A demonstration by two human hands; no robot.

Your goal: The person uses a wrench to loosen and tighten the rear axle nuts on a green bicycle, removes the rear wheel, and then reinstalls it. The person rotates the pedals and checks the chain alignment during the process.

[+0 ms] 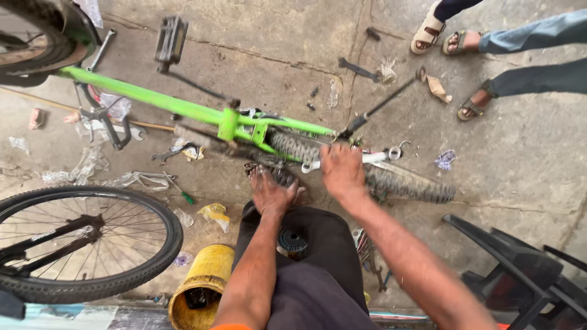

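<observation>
A littered concrete floor (520, 159) carries a green bicycle frame (183, 109) lying on its side, its knobby rear tyre (403, 182) in the middle. A loose wheel (79, 244) lies left, near a yellow can (205, 284). The right hand (341, 171) grips a silver spanner (373, 157) at the tyre; the left hand (271, 192) presses flat, fingers spread, on the tyre.

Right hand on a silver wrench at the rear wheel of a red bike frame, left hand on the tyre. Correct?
Not quite: the bike frame is bright green, not red, as the head view shows. The right hand does grip the silver wrench at the rear wheel; the left hand rests on the tyre.
</observation>
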